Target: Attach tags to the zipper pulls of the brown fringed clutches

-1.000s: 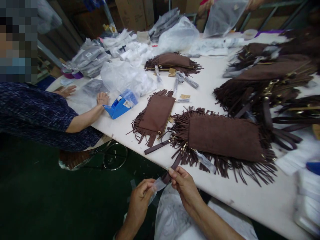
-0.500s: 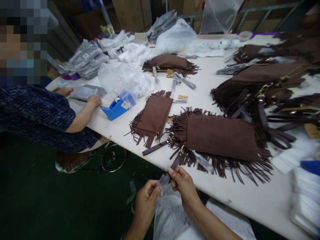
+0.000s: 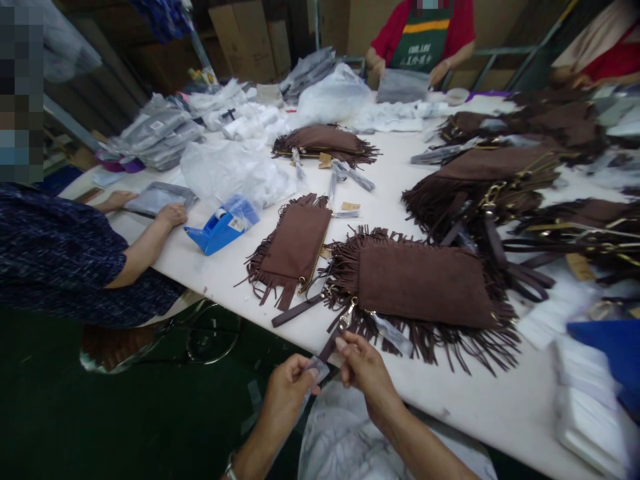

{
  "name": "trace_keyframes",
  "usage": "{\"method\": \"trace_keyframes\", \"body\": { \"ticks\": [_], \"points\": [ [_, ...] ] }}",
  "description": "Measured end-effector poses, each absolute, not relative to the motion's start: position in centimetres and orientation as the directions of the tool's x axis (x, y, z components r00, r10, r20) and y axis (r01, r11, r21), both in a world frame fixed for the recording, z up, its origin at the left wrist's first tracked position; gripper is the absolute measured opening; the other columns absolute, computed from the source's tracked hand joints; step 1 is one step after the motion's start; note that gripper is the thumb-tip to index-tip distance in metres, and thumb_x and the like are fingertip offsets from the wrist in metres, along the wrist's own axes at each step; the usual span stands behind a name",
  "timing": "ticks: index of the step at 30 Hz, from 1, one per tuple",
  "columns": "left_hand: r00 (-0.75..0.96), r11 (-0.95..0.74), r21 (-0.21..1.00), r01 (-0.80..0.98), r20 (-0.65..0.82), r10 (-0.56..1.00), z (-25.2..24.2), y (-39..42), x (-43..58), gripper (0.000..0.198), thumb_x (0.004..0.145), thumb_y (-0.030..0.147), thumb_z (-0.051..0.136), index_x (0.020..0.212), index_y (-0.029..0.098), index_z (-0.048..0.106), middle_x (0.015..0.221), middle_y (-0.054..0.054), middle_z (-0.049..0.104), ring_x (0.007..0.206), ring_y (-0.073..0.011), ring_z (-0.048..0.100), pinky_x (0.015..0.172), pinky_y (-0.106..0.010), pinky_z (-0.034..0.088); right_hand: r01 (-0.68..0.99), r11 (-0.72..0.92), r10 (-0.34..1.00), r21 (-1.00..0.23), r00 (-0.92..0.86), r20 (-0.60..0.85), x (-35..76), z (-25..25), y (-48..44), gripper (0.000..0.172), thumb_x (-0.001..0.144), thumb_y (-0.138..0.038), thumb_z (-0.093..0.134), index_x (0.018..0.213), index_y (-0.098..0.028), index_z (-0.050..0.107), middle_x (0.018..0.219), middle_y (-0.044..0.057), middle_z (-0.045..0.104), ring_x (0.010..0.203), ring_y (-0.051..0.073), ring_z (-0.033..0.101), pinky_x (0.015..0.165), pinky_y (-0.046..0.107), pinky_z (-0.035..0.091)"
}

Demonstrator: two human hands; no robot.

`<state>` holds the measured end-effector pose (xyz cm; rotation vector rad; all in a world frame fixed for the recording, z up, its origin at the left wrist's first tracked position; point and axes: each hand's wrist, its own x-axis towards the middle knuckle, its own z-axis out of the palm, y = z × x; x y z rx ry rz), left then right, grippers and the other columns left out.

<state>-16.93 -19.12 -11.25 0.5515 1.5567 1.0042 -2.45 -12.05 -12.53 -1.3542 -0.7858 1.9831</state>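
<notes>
In my left hand [image 3: 290, 387] a small clear plastic sleeve [image 3: 318, 368] is pinched around the end of a dark brown wrist strap [image 3: 330, 345]. My right hand [image 3: 367, 370] has its thumb and fingers closed at the strap's edge, just above the sleeve. A gold clip [image 3: 347, 316] joins the strap to a large brown fringed bag [image 3: 420, 283] lying flat on the table. To its left lies a smaller brown fringed pouch [image 3: 297, 241] with a zip and its own strap.
A blue tape dispenser [image 3: 220, 230] stands near a co-worker's hand [image 3: 173, 215] at left. More fringed bags [image 3: 485, 177] are piled at right. Clear plastic bags [image 3: 235, 170] cover the back left. Another co-worker [image 3: 425, 40] stands across the table. White packets [image 3: 587, 400] lie at right.
My view has turned a little right and up, bringing co-workers across the table into sight. The plastic in my left hand now sits on the strap's end, slightly farther from my right hand.
</notes>
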Motion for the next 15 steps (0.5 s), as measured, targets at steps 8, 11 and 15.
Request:
{"method": "trace_keyframes", "body": {
  "ticks": [8, 11, 15],
  "points": [
    [-0.164, 0.559, 0.828, -0.051, -0.559, 0.813, -10.2, -18.7, -18.9, 0.02, 0.077, 0.032, 0.066, 0.084, 0.013, 0.067, 0.081, -0.008, 0.071, 0.074, -0.0193, 0.064, 0.071, -0.03, 0.049, -0.303, -0.632, 0.77, -0.713, -0.146, -0.621, -3.2, -12.7, -8.6, 0.046, 0.061, -0.054, 0.076, 0.082, -0.016, 0.058, 0.059, -0.004, 0.06, 0.035, 0.004, 0.039, 0.035, 0.016, 0.027],
    [-0.177, 0.526, 0.843, -0.112, -0.538, 0.824, -10.6, -18.0, -17.9, 0.021, 0.077, 0.031, 0.066, 0.086, 0.012, 0.068, 0.083, -0.008, 0.071, 0.075, -0.0191, 0.064, 0.072, -0.03, 0.05, -0.28, -0.652, 0.755, -0.704, -0.163, -0.635, -3.2, -12.6, -8.2, 0.042, 0.06, -0.05, 0.076, 0.075, -0.017, 0.055, 0.047, -0.007, 0.052, 0.035, 0.004, 0.036, 0.036, 0.016, 0.027],
    [-0.204, 0.494, 0.855, -0.157, -0.518, 0.831, -11.1, -16.5, -16.7, 0.022, 0.076, 0.031, 0.068, 0.085, 0.012, 0.068, 0.08, -0.008, 0.071, 0.072, -0.0185, 0.064, 0.069, -0.029, 0.05, -0.23, -0.655, 0.755, -0.72, -0.165, -0.634, -2.7, -12.7, -8.2, 0.037, 0.064, -0.048, 0.072, 0.076, -0.018, 0.054, 0.044, -0.007, 0.051, 0.038, 0.006, 0.039, 0.037, 0.015, 0.028]
  ]
}}
